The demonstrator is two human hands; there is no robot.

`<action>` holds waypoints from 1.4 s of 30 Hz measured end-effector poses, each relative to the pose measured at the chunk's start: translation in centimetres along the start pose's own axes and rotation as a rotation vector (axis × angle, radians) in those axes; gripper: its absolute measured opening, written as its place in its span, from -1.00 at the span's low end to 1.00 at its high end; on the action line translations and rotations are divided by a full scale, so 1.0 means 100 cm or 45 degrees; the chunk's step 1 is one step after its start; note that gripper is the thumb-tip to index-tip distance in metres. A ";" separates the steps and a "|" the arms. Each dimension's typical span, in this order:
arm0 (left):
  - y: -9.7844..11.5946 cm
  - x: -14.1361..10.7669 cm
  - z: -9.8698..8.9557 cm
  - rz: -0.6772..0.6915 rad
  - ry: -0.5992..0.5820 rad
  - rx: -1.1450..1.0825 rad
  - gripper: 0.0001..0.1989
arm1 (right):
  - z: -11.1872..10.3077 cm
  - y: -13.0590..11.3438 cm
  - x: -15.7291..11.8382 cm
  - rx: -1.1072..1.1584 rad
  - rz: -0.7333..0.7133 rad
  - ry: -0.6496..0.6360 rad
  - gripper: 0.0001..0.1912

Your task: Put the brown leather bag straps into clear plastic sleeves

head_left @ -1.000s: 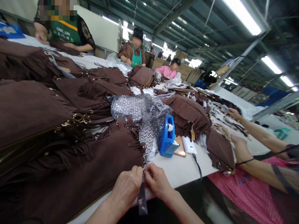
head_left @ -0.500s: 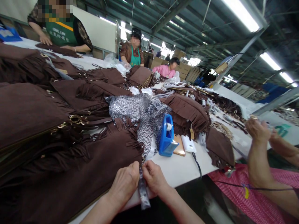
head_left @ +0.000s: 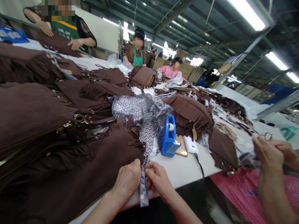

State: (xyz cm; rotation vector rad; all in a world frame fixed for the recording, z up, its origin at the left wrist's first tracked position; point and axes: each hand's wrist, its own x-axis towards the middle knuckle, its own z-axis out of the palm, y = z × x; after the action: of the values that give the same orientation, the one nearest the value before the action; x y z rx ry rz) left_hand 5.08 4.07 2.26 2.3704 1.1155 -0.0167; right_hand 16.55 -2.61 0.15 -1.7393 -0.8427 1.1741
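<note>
At the table's near edge, my left hand [head_left: 129,178] is closed with thumb and fingers on a narrow clear plastic sleeve [head_left: 144,194]. The sleeve hangs down between my two hands. My right hand [head_left: 159,178] is pinched at the sleeve's upper end, its fingertips close to the left thumb. What lies inside the sleeve is too blurred to name. Just left of my hands lies a large dark brown fringed bag [head_left: 100,165], its fringe reaching almost to my fingers. Patterned black-and-white plastic wrapping [head_left: 130,107] is spread beyond it.
A blue tape dispenser [head_left: 167,144], a gold phone [head_left: 181,146] and a white device [head_left: 190,144] with a black cable stand right of my hands. Brown bags [head_left: 30,105] are piled leftward. A neighbour's hands [head_left: 268,152] hold a metal ring at the right; co-workers stand across the table.
My hands stay at the sleeve, the right fingers slightly lower and looser. Across the table, a co-worker has raised a brown bag. The neighbour's hands at right have moved lower, showing a metal ring.
</note>
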 end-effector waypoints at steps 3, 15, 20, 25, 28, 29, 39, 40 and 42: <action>-0.001 0.000 0.001 -0.002 0.004 -0.005 -0.76 | 0.004 -0.004 -0.002 0.200 0.105 0.050 -0.75; 0.001 0.002 0.000 -0.015 0.019 -0.014 -0.74 | 0.005 -0.002 0.006 0.282 0.021 0.106 -0.75; 0.002 0.001 0.004 -0.048 0.055 -0.009 -0.74 | 0.007 -0.001 0.010 0.246 -0.030 0.148 -0.76; 0.003 0.000 0.011 -0.057 0.118 0.003 -0.71 | 0.006 -0.003 0.009 0.136 0.013 0.129 -0.81; 0.002 -0.001 0.014 -0.049 0.153 -0.011 -0.70 | 0.008 -0.008 0.010 0.063 0.050 0.109 -0.81; 0.000 -0.002 0.014 -0.047 0.164 -0.023 -0.71 | 0.008 -0.010 0.010 0.051 0.076 0.095 -0.81; -0.006 -0.039 0.027 -0.413 0.144 -0.991 -0.84 | 0.004 -0.026 0.016 0.160 0.376 -0.050 -0.91; -0.004 -0.041 0.028 -0.497 0.071 -1.192 -0.82 | 0.004 -0.027 0.015 0.192 0.409 -0.081 -0.93; 0.001 -0.044 0.030 -0.567 -0.009 -1.564 -0.75 | 0.007 -0.025 0.011 0.261 0.460 -0.145 -0.94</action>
State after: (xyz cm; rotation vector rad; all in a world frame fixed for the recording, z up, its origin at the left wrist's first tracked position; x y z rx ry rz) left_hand 2.84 -0.52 0.73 1.0263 1.1351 0.3866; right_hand 16.09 -0.46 1.93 -1.7087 -0.4609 1.5520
